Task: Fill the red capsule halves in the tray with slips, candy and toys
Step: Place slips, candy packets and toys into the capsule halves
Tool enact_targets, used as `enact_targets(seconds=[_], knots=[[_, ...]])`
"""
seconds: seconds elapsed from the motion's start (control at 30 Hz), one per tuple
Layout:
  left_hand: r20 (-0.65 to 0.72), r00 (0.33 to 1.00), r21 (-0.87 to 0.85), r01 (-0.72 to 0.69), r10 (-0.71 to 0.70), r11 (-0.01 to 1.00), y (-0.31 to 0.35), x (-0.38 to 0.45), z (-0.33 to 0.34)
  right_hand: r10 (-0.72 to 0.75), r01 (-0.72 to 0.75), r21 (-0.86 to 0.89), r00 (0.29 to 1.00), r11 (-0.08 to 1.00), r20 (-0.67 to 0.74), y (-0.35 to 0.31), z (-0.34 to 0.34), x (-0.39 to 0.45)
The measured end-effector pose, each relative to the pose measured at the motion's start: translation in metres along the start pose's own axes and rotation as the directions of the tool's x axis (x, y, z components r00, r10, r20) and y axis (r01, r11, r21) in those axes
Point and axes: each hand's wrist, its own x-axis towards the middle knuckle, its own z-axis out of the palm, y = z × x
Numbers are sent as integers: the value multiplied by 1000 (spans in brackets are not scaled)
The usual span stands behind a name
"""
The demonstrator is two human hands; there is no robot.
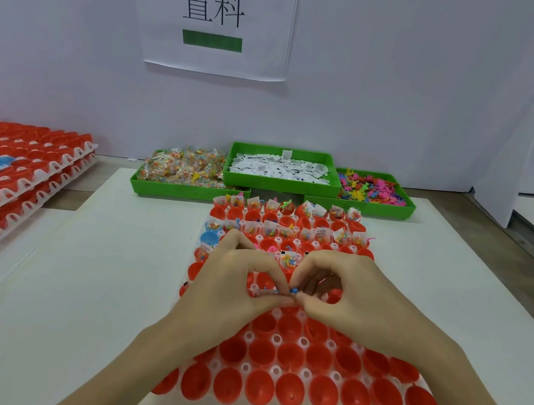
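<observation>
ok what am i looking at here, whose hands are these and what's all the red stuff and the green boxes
This is one picture from a camera worn on a person's head, looking down at their own two bare hands; no machine is involved. The left hand and right hand meet over a white tray of red capsule halves, together pinching a small blue toy and what looks like a paper slip. The far rows already hold slips, candy and toys; the near rows look empty. Behind the tray stand three green bins: candy packets on the left, paper slips in the middle, colourful toys on the right. On the left sits a stack of more capsule trays.
</observation>
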Motion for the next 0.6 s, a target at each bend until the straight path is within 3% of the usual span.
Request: enact_targets(seconds=[0.2, 0.43, 0.6], knots=[[26, 1000, 35, 9, -10, 999, 1, -1, -3, -74, 75, -46, 997, 996, 19, 1, -2, 0], [28, 999, 26, 30, -31, 999, 1, 0, -3, -12, 11, 50, 1000, 999, 18, 7, -2, 3], [27, 1000, 61, -9, 7, 998, 6, 3, 1, 22, -23, 21, 1000, 1000, 20, 10, -2, 4]])
